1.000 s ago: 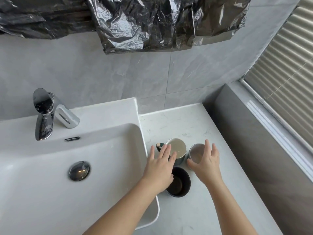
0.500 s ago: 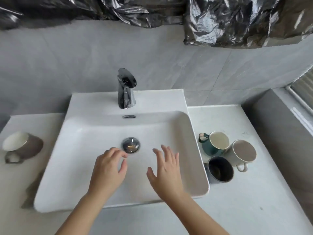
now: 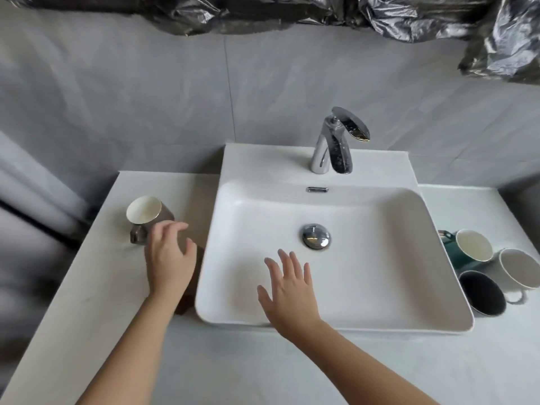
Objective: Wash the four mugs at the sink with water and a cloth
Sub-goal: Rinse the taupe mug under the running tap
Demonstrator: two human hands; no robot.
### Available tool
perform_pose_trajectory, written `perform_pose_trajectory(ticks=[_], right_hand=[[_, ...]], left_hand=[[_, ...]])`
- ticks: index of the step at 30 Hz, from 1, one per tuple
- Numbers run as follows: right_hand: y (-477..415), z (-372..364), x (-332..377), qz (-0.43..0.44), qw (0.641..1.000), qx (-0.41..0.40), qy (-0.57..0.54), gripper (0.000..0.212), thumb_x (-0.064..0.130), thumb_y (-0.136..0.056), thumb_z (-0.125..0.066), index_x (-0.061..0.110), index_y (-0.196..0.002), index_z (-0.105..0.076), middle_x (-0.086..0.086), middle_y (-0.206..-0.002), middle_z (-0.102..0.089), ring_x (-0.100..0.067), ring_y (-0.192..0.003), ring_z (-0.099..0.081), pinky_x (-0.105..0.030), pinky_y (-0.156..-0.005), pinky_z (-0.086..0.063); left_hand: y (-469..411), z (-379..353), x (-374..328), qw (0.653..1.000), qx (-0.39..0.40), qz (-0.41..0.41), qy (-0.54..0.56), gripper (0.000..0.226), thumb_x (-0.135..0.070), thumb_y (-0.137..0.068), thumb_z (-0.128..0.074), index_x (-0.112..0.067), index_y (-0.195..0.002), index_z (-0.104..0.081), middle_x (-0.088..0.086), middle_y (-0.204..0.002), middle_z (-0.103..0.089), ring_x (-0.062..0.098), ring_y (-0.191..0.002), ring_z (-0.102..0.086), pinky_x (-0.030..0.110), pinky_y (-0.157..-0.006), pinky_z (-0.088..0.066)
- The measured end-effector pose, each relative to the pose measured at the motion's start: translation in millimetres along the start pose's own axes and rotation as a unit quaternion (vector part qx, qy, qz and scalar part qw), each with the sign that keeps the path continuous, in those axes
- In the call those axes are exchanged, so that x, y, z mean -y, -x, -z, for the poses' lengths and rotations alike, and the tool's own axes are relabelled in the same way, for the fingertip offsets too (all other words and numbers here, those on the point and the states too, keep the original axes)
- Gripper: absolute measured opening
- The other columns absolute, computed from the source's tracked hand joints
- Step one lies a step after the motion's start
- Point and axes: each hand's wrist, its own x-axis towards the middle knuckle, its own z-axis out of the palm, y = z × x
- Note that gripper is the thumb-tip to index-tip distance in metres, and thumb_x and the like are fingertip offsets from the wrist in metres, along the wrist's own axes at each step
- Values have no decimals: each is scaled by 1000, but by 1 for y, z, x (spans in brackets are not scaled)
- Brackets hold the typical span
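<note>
Now my view sits further left than half a second ago, so the three mugs that lay just right of centre are pushed to the right edge. Nearest me, the counter runs across the front. My right hand is over the near part of the sink, much as before, palm down, fingers straight and spread, holding nothing. My left hand has left the basin and is out over the counter to the sink's left. Its fingers are loosely curled and a little apart, gripping nothing, with the tips right at the brown mug. I cannot tell whether they touch it.

A dark brown thing lies against the sink's left wall, partly under that hand. It is too blurred to say if it is the cloth.

The brown mug stands on the counter left of the sink, handle toward me, its inside showing cream. On the right counter, the black mug is nearest, its inside too dark to read. Just behind it are the white mug and the green mug, both showing pale insides. The three sit close together.

In the basin the chrome plug sits at the floor, with the overflow slot on the far wall. Behind that stands the tap, then grey wall tiles and crumpled black plastic along the top.
</note>
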Motion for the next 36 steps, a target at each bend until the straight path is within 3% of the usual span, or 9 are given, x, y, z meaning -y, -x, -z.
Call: perform_pose_trajectory(ticks=[6, 10, 13, 17, 21, 24, 30, 33, 36], right_hand=[[2, -2, -2, 9, 999, 28, -39, 83, 57, -81, -5, 22, -151, -31, -7, -163, -19, -29, -152, -10, -50, -122, -10], [3, 1, 0, 6, 998, 27, -51, 83, 56, -80, -4, 23, -152, -29, -5, -163, -17, -27, -153, -8, -46, -122, -9], [3, 2, 0, 4, 998, 23, -55, 80, 55, -81, -8, 22, -150, -33, -5, -163, -20, -28, -152, -11, -46, -122, -10], [3, 2, 0, 4, 998, 30, -57, 81, 55, -81, -7, 24, -152, -30, -4, -164, -16, -26, -153, -7, -44, -122, -7], [3, 0, 0, 2, 997, 32, -64, 81, 55, -80, -6, 24, -152, -28, -3, -164, -14, -25, -153, -5, -43, -123, -7], [3, 0, -1, 6, 997, 28, -72, 80, 54, -82, -9, 23, -152, -29, -4, -164, -16, -26, -153, -7, -43, -123, -11], [3, -2, -2, 14, 996, 24, -86, 75, 54, -85, -13, 23, -152, -31, -4, -163, -18, -27, -153, -10, -43, -123, -14], [3, -6, -3, 17, 996, 8, -87, 71, 51, -88, -19, 21, -150, -35, -7, -161, -24, -30, -152, -16, -46, -121, -20], [2, -4, -3, 19, 995, 17, -94, 75, 53, -85, -15, 23, -152, -31, -4, -163, -20, -27, -153, -12, -43, -122, -17]], left_hand=[[-27, -9, 54, 990, 5, 143, -11, 62, -6, -78, -69, -6, -135, -44, 19, -144, -37, 39, -132, -34, 55, -102, -35], [-45, -16, 79, 967, 17, 249, 60, 74, -12, -82, -67, -7, -145, -30, 17, -143, -41, 37, -128, -44, 53, -103, -40], [-50, -19, 86, 946, -3, 310, 94, 57, -10, -87, -63, 0, -137, -39, 23, -136, -46, 40, -124, -46, 45, -103, -39], [-50, -20, 91, 929, -10, 357, 94, 29, -21, -95, -54, 7, -104, -56, 30, -112, -59, 43, -107, -54, 42, -88, -41], [-44, -27, 99, 903, -14, 375, 208, 30, -31, -94, -54, -3, -83, -56, 15, -87, -62, 33, -86, -58, 35, -78, -44], [-42, -32, 92, 871, -5, 375, 317, 25, -25, -100, -46, -3, -93, -57, 11, -93, -63, 24, -91, -58, 41, -94, -50], [-36, -19, 71, 883, -1, 314, 350, 27, -17, -102, -39, -14, -80, -56, 6, -95, -64, 24, -102, -59, 42, -104, -45], [-37, 3, 46, 908, 10, 245, 340, 26, -20, -102, -40, -13, -87, -60, 1, -101, -66, 24, -110, -61, 28, -92, -44], [-38, 28, 15, 947, 26, 146, 286, 24, -23, -100, -42, -18, -89, -62, -3, -101, -68, 13, -99, -62, 27, -82, -43]])
